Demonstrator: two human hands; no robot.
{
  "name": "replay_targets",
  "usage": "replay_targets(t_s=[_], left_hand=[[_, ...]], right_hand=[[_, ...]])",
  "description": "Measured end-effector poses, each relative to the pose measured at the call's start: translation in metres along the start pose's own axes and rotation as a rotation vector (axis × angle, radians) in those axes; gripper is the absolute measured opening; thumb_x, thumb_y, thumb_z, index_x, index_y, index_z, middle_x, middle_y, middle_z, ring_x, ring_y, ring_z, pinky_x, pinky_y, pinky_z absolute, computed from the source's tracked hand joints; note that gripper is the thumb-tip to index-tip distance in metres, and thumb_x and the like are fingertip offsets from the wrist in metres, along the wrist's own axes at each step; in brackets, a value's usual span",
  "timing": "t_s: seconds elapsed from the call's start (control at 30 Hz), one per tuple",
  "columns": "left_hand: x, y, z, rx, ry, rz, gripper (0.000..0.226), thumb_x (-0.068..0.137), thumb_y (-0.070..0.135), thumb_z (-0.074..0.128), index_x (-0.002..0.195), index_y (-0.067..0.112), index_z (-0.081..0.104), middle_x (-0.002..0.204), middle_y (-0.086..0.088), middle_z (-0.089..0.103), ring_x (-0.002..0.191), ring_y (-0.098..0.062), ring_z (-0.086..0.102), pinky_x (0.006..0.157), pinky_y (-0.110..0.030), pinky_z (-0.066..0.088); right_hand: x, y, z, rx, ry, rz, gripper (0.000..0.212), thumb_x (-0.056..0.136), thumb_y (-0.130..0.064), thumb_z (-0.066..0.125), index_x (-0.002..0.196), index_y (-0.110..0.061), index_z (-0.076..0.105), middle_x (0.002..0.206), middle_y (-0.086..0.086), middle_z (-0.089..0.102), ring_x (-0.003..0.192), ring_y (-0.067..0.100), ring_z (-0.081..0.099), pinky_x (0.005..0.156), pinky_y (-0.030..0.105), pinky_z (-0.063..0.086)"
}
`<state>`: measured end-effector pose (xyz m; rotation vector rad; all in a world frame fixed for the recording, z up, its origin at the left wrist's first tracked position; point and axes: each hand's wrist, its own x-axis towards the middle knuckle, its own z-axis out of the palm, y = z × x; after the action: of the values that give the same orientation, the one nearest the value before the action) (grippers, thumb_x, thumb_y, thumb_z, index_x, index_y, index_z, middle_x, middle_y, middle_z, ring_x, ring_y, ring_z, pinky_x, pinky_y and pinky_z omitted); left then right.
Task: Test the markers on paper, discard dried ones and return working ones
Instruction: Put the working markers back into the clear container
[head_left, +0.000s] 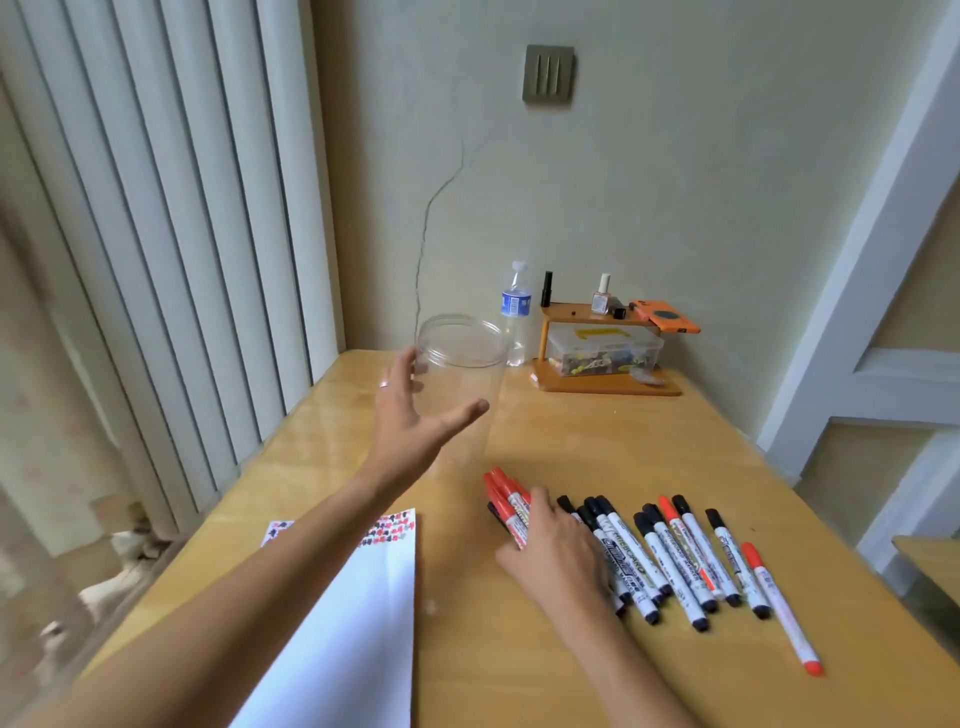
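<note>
left hand (415, 415) is held above the desk (519, 649) with fingers spread and relaxed, reaching at the side of a clear plastic jar (460, 358); whether the fingertips touch the jar cannot be told, and nothing is grasped by it. right hand (558, 551) is laid over a bunch of red-capped markers (501, 491), its fingers curled round them, at the left end of a row of markers (691, 561) spread on the near right part of the desk. black and red caps are seen in that row, pointed far-left, with one red marker (779, 608) lying apart at the right end. a white sheet of paper (358, 623) is placed at the near left, partly covered by the left forearm, with small red and black marks along its far edge. at the far edge of the desk, against the wall, a water bottle (516, 312) and an orange shelf stand (608, 358) holding a clear box are seen.
</note>
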<state>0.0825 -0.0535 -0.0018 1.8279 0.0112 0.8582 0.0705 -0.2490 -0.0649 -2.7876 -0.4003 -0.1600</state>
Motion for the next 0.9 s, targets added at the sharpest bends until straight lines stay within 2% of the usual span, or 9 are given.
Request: replay_targets(t_s=[0.17, 0.3, 0.37, 0.47, 0.57, 0.63, 0.7, 0.8, 0.9], left_hand=[[-0.046, -0.014, -0.022, -0.071, -0.048, -0.106, 0.083, 0.066, 0.052, 0.092, 0.134, 0.035, 0.048, 0.129, 0.008, 0.057, 0.12, -0.004, 0.053, 0.099, -0.028, 0.047], [-0.068, -0.025, -0.021, -0.103, -0.102, -0.171, 0.094, 0.065, 0.054, 0.09, 0.141, 0.032, 0.04, 0.139, 0.007, 0.052, 0.125, -0.002, 0.055, 0.107, -0.036, 0.046], [-0.071, -0.026, -0.02, -0.119, -0.118, -0.188, 0.098, 0.064, 0.054, 0.089, 0.144, 0.033, 0.036, 0.143, 0.009, 0.049, 0.127, -0.002, 0.054, 0.109, -0.037, 0.043], [-0.071, -0.023, -0.022, -0.13, -0.159, -0.203, 0.099, 0.065, 0.055, 0.088, 0.145, 0.037, 0.032, 0.145, 0.01, 0.046, 0.131, -0.003, 0.05, 0.11, -0.036, 0.039], [-0.072, -0.023, -0.025, -0.129, -0.207, -0.212, 0.095, 0.067, 0.054, 0.088, 0.142, 0.045, 0.03, 0.144, 0.019, 0.051, 0.136, -0.002, 0.046, 0.111, -0.03, 0.036], [-0.071, -0.022, -0.027, -0.1, -0.209, -0.209, 0.095, 0.067, 0.055, 0.088, 0.141, 0.046, 0.03, 0.141, 0.02, 0.054, 0.134, 0.0, 0.048, 0.109, -0.029, 0.038], [-0.07, -0.021, -0.029, -0.069, -0.213, -0.204, 0.096, 0.067, 0.056, 0.088, 0.141, 0.045, 0.029, 0.14, 0.017, 0.055, 0.131, -0.002, 0.051, 0.107, -0.031, 0.041], [-0.07, -0.014, -0.031, -0.036, -0.227, -0.167, 0.096, 0.069, 0.053, 0.088, 0.143, 0.046, 0.028, 0.141, 0.02, 0.053, 0.131, -0.001, 0.05, 0.103, -0.024, 0.044], [-0.071, -0.005, -0.028, -0.012, -0.261, -0.086, 0.098, 0.074, 0.04, 0.091, 0.147, 0.042, 0.026, 0.144, 0.02, 0.052, 0.136, 0.004, 0.045, 0.104, -0.02, 0.044]], right_hand=[[-0.002, -0.004, -0.002, -0.015, 0.007, 0.002, 0.048, 0.088, -0.036, 0.062, 0.126, -0.019, 0.039, 0.113, 0.008, 0.07, 0.1, 0.031, 0.068, 0.068, 0.035, 0.043], [0.001, -0.006, -0.007, 0.101, -0.025, 0.101, 0.052, 0.085, -0.038, 0.07, 0.124, -0.019, 0.042, 0.11, 0.007, 0.068, 0.095, 0.031, 0.067, 0.067, 0.034, 0.048], [0.002, -0.008, -0.015, 0.229, 0.015, 0.17, 0.051, 0.082, -0.038, 0.073, 0.121, -0.021, 0.045, 0.104, 0.005, 0.066, 0.09, 0.03, 0.066, 0.07, 0.036, 0.054], [0.009, -0.017, -0.039, 0.471, 0.162, 0.208, 0.047, 0.078, -0.034, 0.076, 0.114, -0.023, 0.048, 0.092, 0.003, 0.065, 0.079, 0.029, 0.064, 0.067, 0.037, 0.055], [0.016, -0.035, -0.077, 0.867, 0.318, 0.112, 0.041, 0.076, -0.023, 0.073, 0.11, -0.03, 0.051, 0.083, 0.001, 0.067, 0.064, 0.025, 0.064, 0.059, 0.043, 0.058], [0.022, -0.052, -0.105, 1.149, 0.37, 0.024, 0.039, 0.081, -0.008, 0.069, 0.111, -0.027, 0.052, 0.076, 0.001, 0.063, 0.05, 0.019, 0.057, 0.048, 0.035, 0.05], [0.031, -0.07, -0.128, 1.354, 0.416, -0.056, 0.036, 0.083, 0.0, 0.067, 0.11, -0.019, 0.052, 0.076, 0.005, 0.059, 0.052, 0.015, 0.056, 0.047, 0.031, 0.048], [0.048, -0.094, -0.14, 1.505, 0.433, -0.126, 0.037, 0.073, -0.005, 0.068, 0.107, -0.013, 0.055, 0.082, 0.013, 0.061, 0.062, 0.022, 0.06, 0.056, 0.032, 0.051], [0.055, -0.112, -0.132, 1.544, 0.38, -0.137, 0.041, 0.078, 0.003, 0.07, 0.115, -0.001, 0.054, 0.075, 0.005, 0.061, 0.057, 0.017, 0.058, 0.053, 0.029, 0.049]])
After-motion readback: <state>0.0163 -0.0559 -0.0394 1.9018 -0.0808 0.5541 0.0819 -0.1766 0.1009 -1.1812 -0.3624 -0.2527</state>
